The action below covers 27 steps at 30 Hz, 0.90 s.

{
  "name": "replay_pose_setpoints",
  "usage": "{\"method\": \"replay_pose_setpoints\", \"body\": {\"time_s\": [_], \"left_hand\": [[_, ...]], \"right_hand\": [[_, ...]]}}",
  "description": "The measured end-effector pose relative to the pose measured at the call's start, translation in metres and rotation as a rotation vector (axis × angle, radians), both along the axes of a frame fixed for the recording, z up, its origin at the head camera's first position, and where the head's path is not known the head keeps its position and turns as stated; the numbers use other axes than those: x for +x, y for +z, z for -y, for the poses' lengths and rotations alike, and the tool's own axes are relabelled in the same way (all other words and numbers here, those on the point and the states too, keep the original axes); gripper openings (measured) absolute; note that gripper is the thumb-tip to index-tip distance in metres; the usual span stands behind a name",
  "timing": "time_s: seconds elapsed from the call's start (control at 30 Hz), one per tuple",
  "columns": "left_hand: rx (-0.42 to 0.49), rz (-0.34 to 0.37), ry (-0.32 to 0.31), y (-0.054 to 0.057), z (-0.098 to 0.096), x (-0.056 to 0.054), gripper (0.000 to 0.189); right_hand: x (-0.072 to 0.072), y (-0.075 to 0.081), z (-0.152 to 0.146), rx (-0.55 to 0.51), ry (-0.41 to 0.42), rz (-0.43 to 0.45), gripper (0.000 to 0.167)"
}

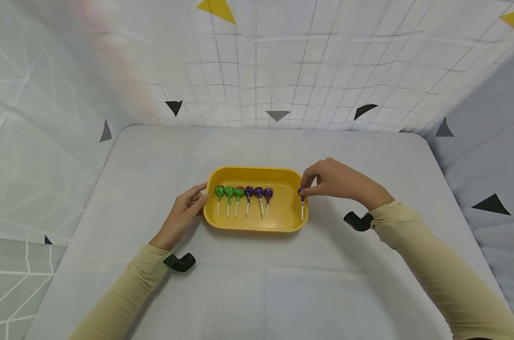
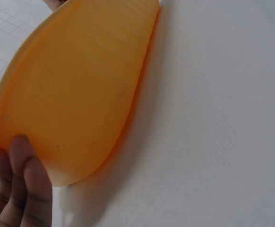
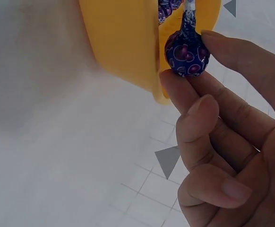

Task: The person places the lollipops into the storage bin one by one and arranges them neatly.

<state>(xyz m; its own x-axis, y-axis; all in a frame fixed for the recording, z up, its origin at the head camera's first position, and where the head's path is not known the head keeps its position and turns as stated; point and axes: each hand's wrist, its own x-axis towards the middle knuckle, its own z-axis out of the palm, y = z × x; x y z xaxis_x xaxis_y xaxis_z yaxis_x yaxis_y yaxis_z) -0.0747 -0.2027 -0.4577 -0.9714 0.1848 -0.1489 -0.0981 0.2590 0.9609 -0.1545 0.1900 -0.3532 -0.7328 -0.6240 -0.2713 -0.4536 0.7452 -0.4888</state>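
Observation:
A yellow tray [image 1: 282,208] rests on the covered table, with a row of lollipops inside. Three green-wrapped lollipops [image 1: 229,191] lie at its left, and three purple-wrapped lollipops [image 1: 258,192] lie beside them, all sticks toward the person. My left hand [image 1: 184,210] grips the tray's left end, thumb at the rim; in the left wrist view its fingertips [image 2: 21,146] press the outer wall. At the right end, my right hand [image 1: 335,182] pinches another purple lollipop [image 3: 187,54] by its wrapped head between thumb and fingers, its white stick pointing toward the person over the tray's right end.
White cloth covers the table [image 1: 240,283] around the tray. A white backdrop [image 1: 265,61] with grid lines and dark triangles rises behind it, and fabric walls stand on both sides. Black wrist devices [image 1: 180,262] sit by both sleeves.

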Motion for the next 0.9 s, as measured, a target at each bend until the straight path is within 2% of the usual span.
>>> {"method": "replay_pose_setpoints", "body": {"time_s": [0.33,0.9], "left_hand": [[-0.019,-0.001,-0.005,0.001,0.001,0.0,0.054],[-0.04,-0.012,-0.001,0.001,0.0,0.0,0.054]], "right_hand": [[-0.009,-0.003,0.019,0.045,0.009,0.002,0.011],[-0.012,-0.01,0.044,0.125,0.049,0.0,0.014]]}}
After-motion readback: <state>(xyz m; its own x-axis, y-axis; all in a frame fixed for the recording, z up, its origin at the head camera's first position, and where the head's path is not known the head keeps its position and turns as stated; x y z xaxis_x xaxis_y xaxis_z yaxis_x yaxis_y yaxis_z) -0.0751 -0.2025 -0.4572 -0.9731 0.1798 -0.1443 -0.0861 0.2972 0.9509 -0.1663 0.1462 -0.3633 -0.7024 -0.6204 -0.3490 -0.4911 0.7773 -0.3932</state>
